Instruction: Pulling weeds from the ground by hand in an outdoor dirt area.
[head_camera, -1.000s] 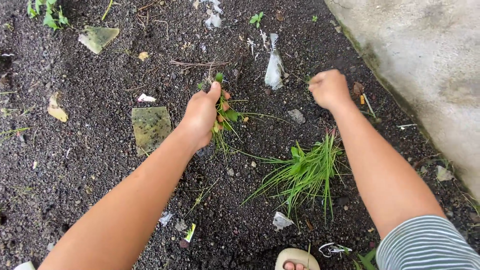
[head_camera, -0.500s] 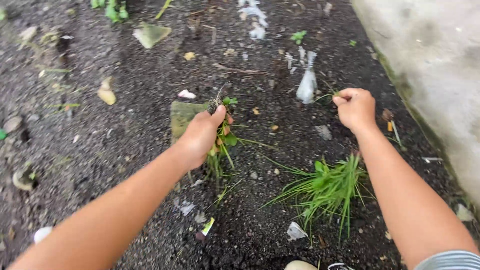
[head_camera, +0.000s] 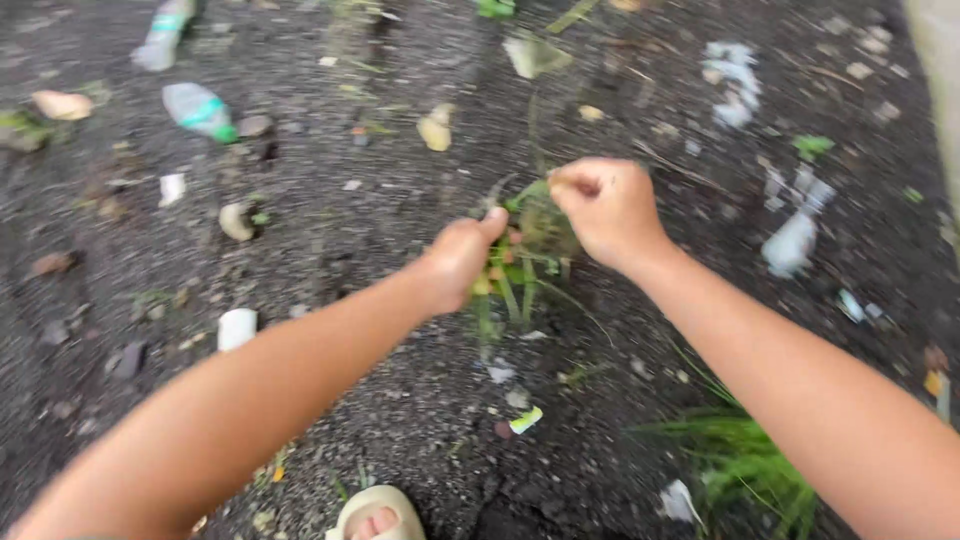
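My left hand (head_camera: 455, 262) is closed around a bunch of pulled weeds (head_camera: 520, 262), held above the dark soil (head_camera: 330, 250) in the middle of the view. My right hand (head_camera: 607, 208) is fisted just beside it, thumb and fingers pinched at the top of the bunch; frame is blurred, so I can't tell if it holds a separate stem or just the same clump.

To do this well, I'd say: left grip low on the stems near the roots, right adds new stems root-end first, squeeze only enough to stop slipping, since thin blades tear easily.

Materials: weeds are thin, limp green blades with yellowish bases. Soil is black, gritty, coarse-grained, loose. Litter is scattered around: clear plastic bottle with a green band (head_camera: 200, 108), crumpled clear wrapper (head_camera: 792, 240), dry yellow leaf (head_camera: 435, 131), small white cup-like piece (head_camera: 237, 328). A loose tuft of grass (head_camera: 745, 462) lies lower right. Pale sandal (head_camera: 378, 512) at bottom edge.
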